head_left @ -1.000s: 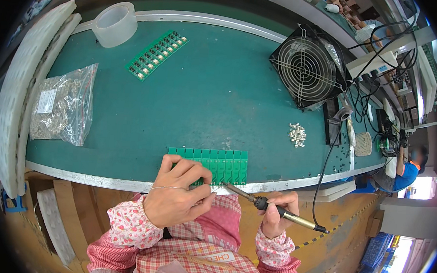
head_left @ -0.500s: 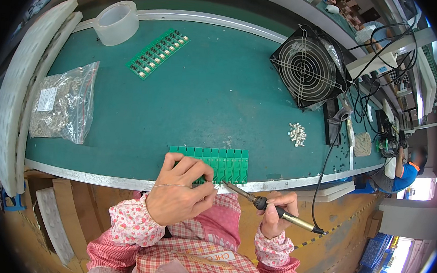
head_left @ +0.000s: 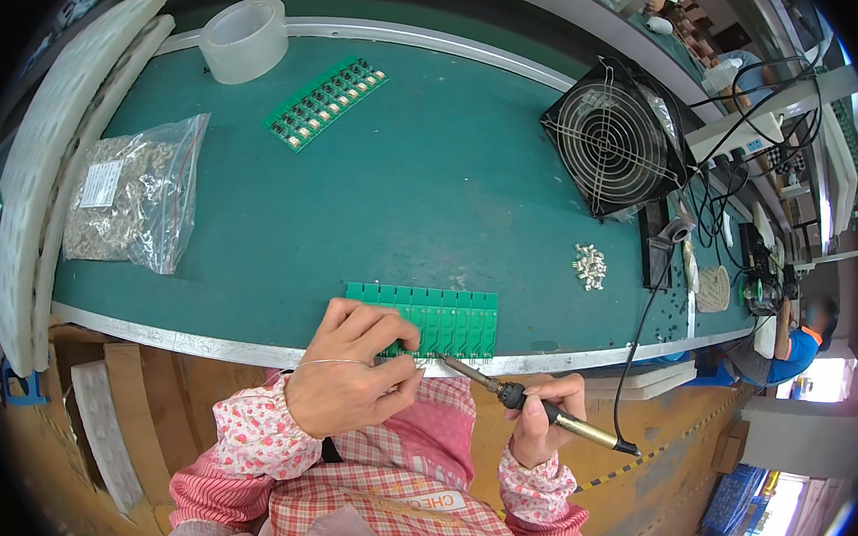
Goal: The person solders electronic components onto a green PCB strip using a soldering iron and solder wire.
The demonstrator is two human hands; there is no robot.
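Held in the right hand (head_left: 541, 412) is a soldering iron (head_left: 538, 408), the grip closed around its dark handle, with the metal tip pointed up and left toward the lower edge of a green circuit board panel (head_left: 441, 320). That panel lies flat at the near edge of the green surface (head_left: 434, 190), just in front of the person. The left hand (head_left: 349, 371) is laid over the panel's lower left corner, its fingers curled and pinched together near the iron's tip; whether something thin is held between them cannot be told. A black cord (head_left: 629, 378) is seen running from the iron's back end up over the surface edge. Farther back on the surface a second green circuit board strip (head_left: 326, 102) is set at a slant, and a roll of clear tape (head_left: 244, 39) is placed just beyond it. A clear bag of small parts (head_left: 134, 191) is laid at the left, beside long white foam strips (head_left: 53, 147). A black fan (head_left: 614, 142) is stood at the right, and a small heap of white parts (head_left: 589, 266) is seen near it.
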